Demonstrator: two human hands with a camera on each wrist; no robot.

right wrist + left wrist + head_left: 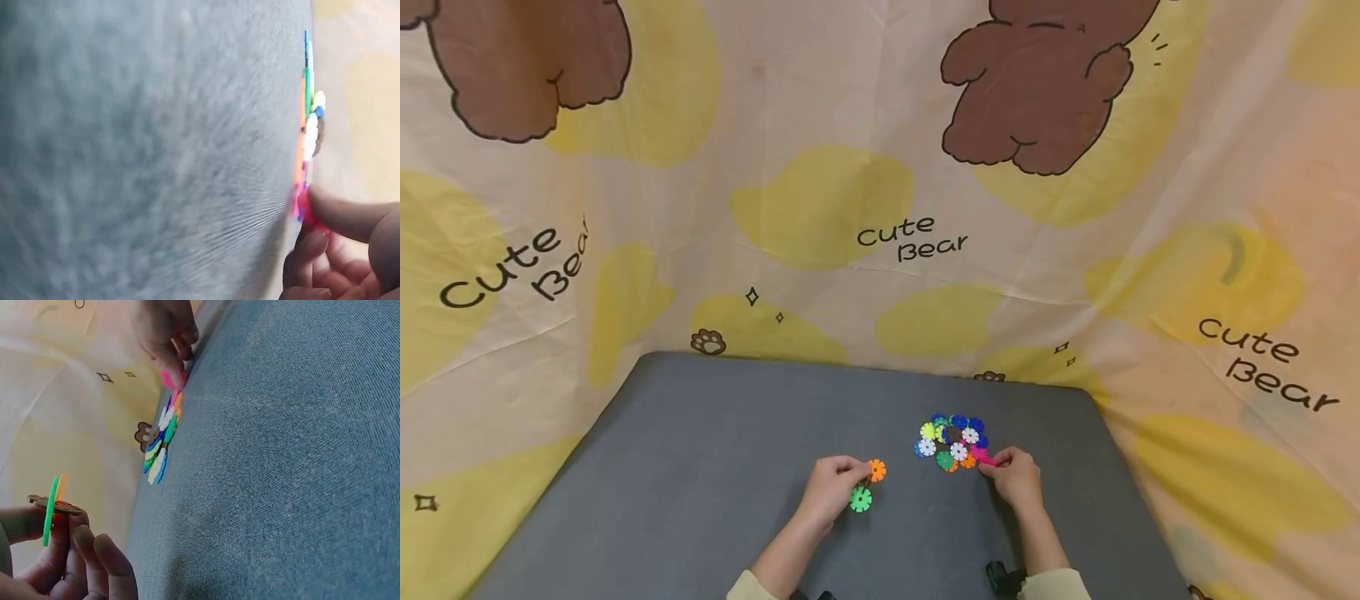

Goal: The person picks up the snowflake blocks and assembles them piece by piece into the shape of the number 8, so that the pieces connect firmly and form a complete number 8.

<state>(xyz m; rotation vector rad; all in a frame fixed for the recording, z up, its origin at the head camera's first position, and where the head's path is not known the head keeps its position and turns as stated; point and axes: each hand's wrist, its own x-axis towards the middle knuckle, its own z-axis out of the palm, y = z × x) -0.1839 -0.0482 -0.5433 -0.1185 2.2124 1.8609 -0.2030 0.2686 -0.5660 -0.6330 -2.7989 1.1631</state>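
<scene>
My left hand (833,492) pinches a small joined set of notched plastic discs above the table, left of a disc pile. In it are a green disc (861,499), an orange disc (877,470) and a brown disc (39,500), the brown one between thumb and fingers in the left wrist view. At the pile's right edge, my right hand (1018,481) pinches a pink disc (306,206) between thumb and fingers. The pile (945,459) holds several flat discs in white, blue, green, yellow, orange, brown and pink, overlapping on the table.
A grey cloth-covered table (700,467) lies under both hands. Behind it and along its sides hangs a pale curtain (820,292) printed with bears and yellow patches. A black wrist device (1000,577) shows beside the right sleeve (1054,585).
</scene>
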